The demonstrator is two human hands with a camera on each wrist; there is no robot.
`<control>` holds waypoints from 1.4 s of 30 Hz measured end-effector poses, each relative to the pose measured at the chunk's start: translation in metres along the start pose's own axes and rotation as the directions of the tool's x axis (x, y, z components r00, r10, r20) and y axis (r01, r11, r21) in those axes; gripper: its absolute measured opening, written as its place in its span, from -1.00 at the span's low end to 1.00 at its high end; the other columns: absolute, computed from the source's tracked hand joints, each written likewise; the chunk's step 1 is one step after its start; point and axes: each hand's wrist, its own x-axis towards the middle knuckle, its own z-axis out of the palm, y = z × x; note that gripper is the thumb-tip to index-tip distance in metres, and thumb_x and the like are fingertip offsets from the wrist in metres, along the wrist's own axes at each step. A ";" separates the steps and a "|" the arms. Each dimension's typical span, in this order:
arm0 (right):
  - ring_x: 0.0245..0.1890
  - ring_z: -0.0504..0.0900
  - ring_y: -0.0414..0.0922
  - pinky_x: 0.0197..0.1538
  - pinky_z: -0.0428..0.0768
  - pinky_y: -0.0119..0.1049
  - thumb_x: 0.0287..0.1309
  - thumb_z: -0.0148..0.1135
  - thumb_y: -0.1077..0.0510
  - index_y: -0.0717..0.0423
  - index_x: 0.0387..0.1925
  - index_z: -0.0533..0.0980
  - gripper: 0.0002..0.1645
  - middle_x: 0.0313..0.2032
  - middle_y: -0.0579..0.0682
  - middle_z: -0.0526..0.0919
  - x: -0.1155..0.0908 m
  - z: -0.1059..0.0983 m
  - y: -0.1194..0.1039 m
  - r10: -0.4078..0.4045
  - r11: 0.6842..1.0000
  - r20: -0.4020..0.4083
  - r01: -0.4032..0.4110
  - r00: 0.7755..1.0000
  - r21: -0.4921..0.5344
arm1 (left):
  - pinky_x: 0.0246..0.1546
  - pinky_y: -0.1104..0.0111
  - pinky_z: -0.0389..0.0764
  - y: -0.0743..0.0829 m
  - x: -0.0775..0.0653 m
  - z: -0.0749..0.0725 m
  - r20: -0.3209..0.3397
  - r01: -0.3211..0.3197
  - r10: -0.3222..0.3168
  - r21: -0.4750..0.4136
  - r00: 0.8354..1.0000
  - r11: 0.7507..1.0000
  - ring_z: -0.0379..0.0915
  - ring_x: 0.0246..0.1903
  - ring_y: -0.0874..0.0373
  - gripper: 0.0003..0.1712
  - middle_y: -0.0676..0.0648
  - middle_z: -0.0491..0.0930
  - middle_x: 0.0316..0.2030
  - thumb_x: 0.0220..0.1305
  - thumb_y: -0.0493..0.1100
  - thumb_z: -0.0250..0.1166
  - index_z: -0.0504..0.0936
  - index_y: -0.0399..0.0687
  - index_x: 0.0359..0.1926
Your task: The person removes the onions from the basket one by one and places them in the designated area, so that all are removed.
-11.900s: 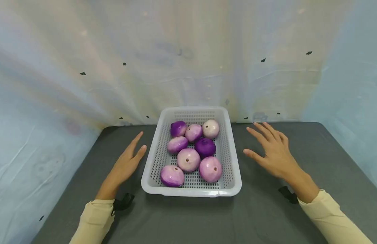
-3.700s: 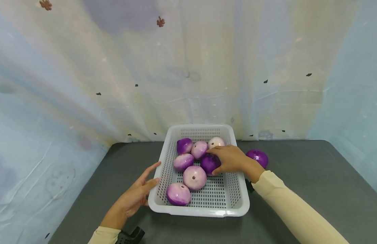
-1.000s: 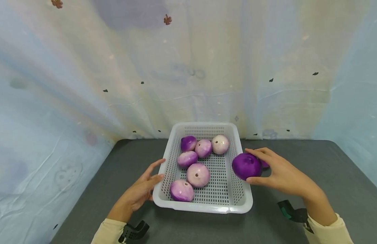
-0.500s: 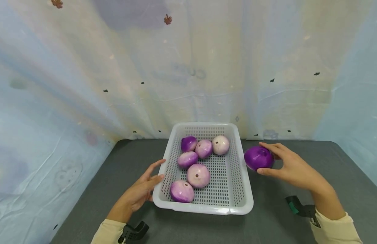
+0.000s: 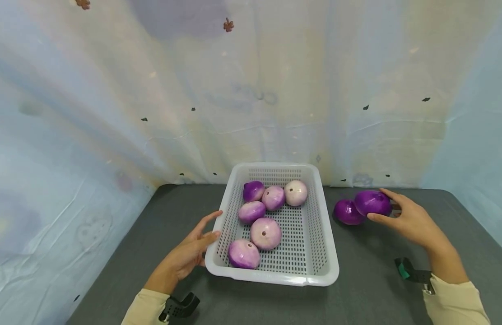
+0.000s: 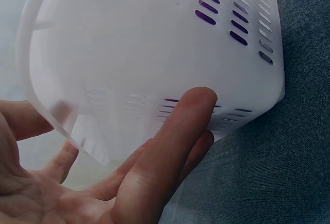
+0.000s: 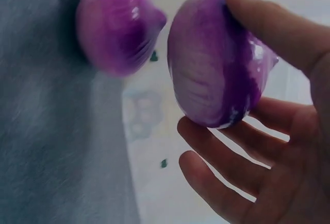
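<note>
Purple onion (image 5: 371,203) pinched in the right hand (image 5: 414,220), beside the basket (image 5: 281,174).
A second onion (image 5: 346,213) lies out on the table (image 5: 373,289); six onions (image 5: 265,234) remain inside; the left hand (image 5: 188,253), fingers spread, touches the rim (image 5: 271,276).

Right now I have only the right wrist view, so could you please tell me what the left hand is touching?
Observer: In the head view, the left hand touches the left side of a white basket.
Operator: Thank you; does it hold anything at present?
Observer: Yes, six purple-and-white onions lie inside it.
Operator: And may I ask where it stands relative to the pair that I can see?
Observer: It is to the left of both in the head view, with the loose onion between it and the held onion.
</note>
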 end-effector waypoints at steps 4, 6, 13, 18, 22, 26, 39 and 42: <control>0.21 0.35 0.49 0.00 0.49 0.34 0.20 0.26 -0.35 0.28 0.52 -0.01 0.19 0.31 0.60 0.24 0.002 0.002 0.013 0.062 0.998 0.000 -0.062 0.998 -0.007 | -0.27 0.01 0.70 0.000 0.000 0.000 -0.002 0.002 -0.002 -0.002 1.000 1.000 0.54 0.11 -0.13 -0.28 -0.38 0.11 0.48 0.51 0.05 0.09 -0.06 0.52 0.51; 0.22 0.33 0.51 0.00 0.47 0.35 0.21 0.24 -0.36 0.29 0.53 -0.04 0.21 0.29 0.63 0.25 0.002 0.002 0.018 0.090 0.996 0.003 -0.090 0.996 -0.012 | -0.29 0.03 0.71 0.000 0.001 0.000 -0.001 0.001 -0.001 -0.004 1.000 1.000 0.55 0.09 -0.11 -0.28 -0.38 0.11 0.48 0.52 0.04 0.08 -0.06 0.51 0.52; 0.20 0.29 0.59 0.02 0.44 0.40 0.22 0.17 -0.41 0.36 0.51 -0.10 0.26 0.24 0.70 0.24 0.007 0.006 0.038 0.164 0.986 0.040 -0.163 0.986 -0.019 | -0.28 0.01 0.71 0.002 -0.002 0.001 -0.009 -0.004 0.004 0.004 1.000 1.000 0.54 0.09 -0.12 -0.26 -0.40 0.08 0.49 0.51 0.04 0.10 -0.07 0.46 0.53; 0.15 0.36 0.57 0.03 0.41 0.42 0.22 0.18 -0.41 0.43 0.47 -0.03 0.24 0.20 0.68 0.31 0.010 0.014 0.052 0.158 0.986 0.034 -0.156 0.987 -0.064 | -0.26 -0.03 0.70 0.002 -0.001 0.001 -0.009 -0.006 0.006 -0.001 1.000 1.000 0.52 0.12 -0.14 -0.27 -0.40 0.09 0.48 0.51 0.03 0.10 -0.07 0.47 0.52; 0.15 0.37 0.56 0.06 0.41 0.41 0.21 0.20 -0.39 0.46 0.45 0.01 0.23 0.19 0.68 0.32 0.012 0.021 0.056 0.148 0.987 0.032 -0.146 0.988 -0.067 | -0.26 -0.04 0.69 0.001 0.000 0.000 -0.002 -0.009 0.009 -0.003 1.000 1.000 0.51 0.14 -0.15 -0.27 -0.40 0.09 0.48 0.52 0.03 0.08 -0.07 0.50 0.52; 0.16 0.36 0.56 0.08 0.40 0.42 0.21 0.20 -0.39 0.47 0.44 0.02 0.22 0.20 0.69 0.31 0.014 0.024 0.057 0.150 0.987 0.038 -0.147 0.988 -0.064 | -0.27 -0.03 0.70 0.000 0.000 0.000 -0.009 -0.006 0.006 0.000 1.000 1.000 0.52 0.12 -0.14 -0.28 -0.39 0.10 0.48 0.51 0.04 0.09 -0.06 0.51 0.52; 0.17 0.33 0.58 0.10 0.39 0.43 0.23 0.19 -0.38 0.48 0.45 -0.03 0.23 0.22 0.71 0.25 0.014 0.025 0.058 0.155 0.986 0.056 -0.151 0.986 -0.069 | -0.26 -0.02 0.70 -0.001 0.000 -0.001 -0.004 -0.012 0.012 0.005 1.000 1.000 0.54 0.10 -0.13 -0.29 -0.40 0.12 0.47 0.52 0.03 0.08 -0.06 0.51 0.52; 0.16 0.37 0.56 0.08 0.42 0.41 0.22 0.21 -0.36 0.48 0.45 -0.03 0.22 0.20 0.71 0.29 0.014 0.024 0.059 0.142 0.988 0.054 -0.138 0.988 -0.065 | -0.26 -0.03 0.70 -0.001 0.000 -0.001 -0.006 -0.009 0.009 0.004 1.000 1.000 0.54 0.09 -0.13 -0.28 -0.40 0.13 0.47 0.52 0.04 0.09 -0.05 0.51 0.52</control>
